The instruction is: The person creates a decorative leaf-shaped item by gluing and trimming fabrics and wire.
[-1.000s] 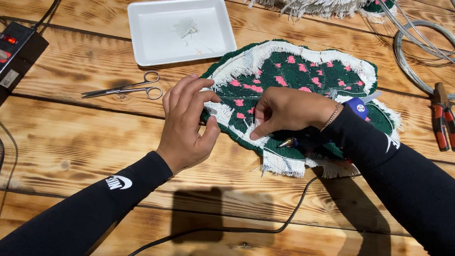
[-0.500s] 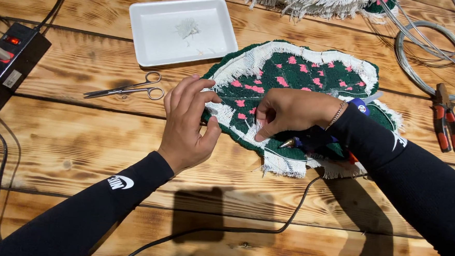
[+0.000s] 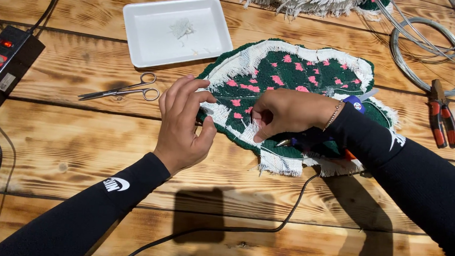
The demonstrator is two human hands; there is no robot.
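Tufted piece (image 3: 303, 75) is sitting mid-frame on the table (image 3: 81, 151), tray (image 3: 176, 32) lying upper left of it, scissors (image 3: 120, 90) resting below the tray, pliers (image 3: 442, 118) lying far right (wire coil (image 3: 428, 55) sitting above them), power strip (image 3: 5, 69) hugging the left edge.

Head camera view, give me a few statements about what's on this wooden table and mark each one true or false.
1. Both hands, left hand and right hand, rest on the green and pink tufted piece. True.
2. The scissors lie inside the white tray. False: they lie on the table, in front of the tray.
3. The red-handled pliers are in the left hand. False: they lie on the table at the right.
4. A wire coil lies beyond the pliers. True.
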